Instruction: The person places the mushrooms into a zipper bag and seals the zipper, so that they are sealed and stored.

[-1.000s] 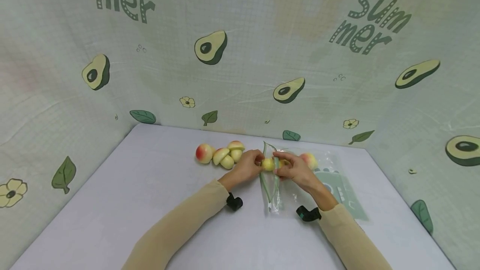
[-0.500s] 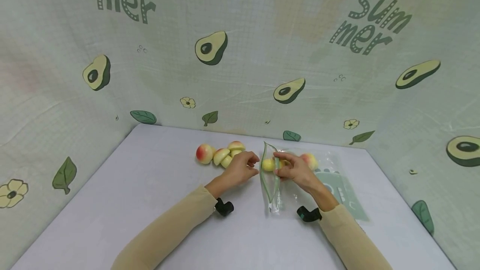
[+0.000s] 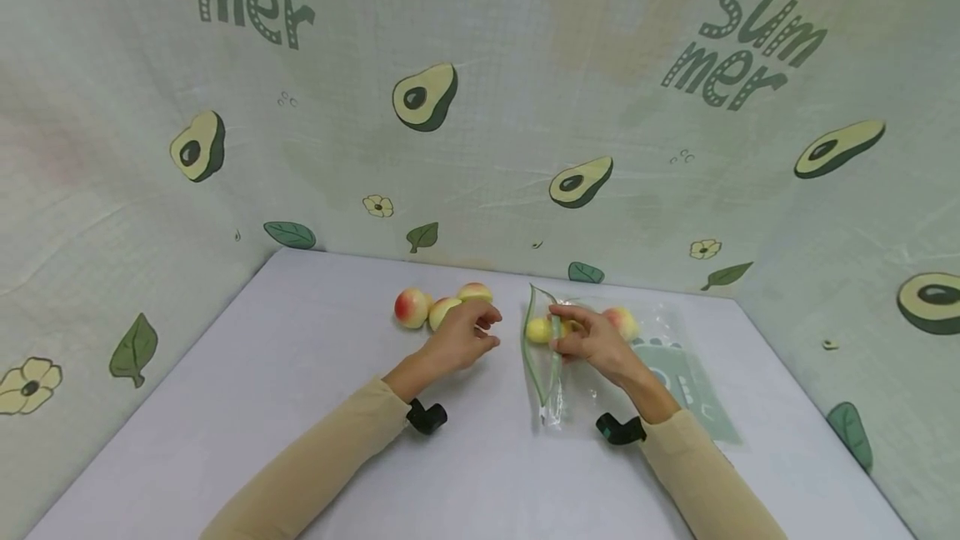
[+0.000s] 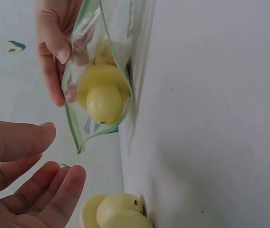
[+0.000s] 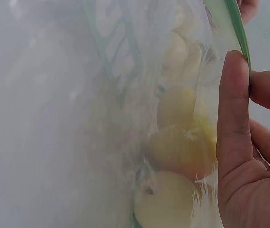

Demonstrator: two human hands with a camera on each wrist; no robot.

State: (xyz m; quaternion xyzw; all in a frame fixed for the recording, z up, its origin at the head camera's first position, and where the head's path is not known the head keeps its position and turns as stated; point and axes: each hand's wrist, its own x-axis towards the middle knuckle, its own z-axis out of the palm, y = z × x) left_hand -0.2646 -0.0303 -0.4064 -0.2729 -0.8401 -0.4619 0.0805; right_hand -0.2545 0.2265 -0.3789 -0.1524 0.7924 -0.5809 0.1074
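My right hand [image 3: 597, 342] pinches the green-edged mouth of a clear zip bag [image 3: 581, 398] between thumb and fingers, and the mouth gapes toward the left. Inside the bag, just behind its mouth, lies a pale yellow toy mushroom [image 4: 105, 102], stem outward. Deeper in, more rounded yellow pieces [image 5: 173, 149] show through the plastic, one with a red blush [image 3: 621, 322]. My left hand [image 3: 453, 338] holds nothing; its fingers are loosely bent, left of the bag. It hides part of the toy mushrooms [image 3: 412, 307] behind it, which have red-tinged caps.
The loose mushrooms [image 4: 118, 209] sit in a cluster toward the back of the white table [image 3: 300, 373]. Printed cloth [image 3: 487, 107] with avocados stands behind and along both sides. The bag's green printed part [image 3: 686, 390] lies flat to the right.
My left hand has let go of the mushroom at the bag's mouth and moved left, toward the loose mushrooms. My right hand still pinches the bag's edge in the same place.
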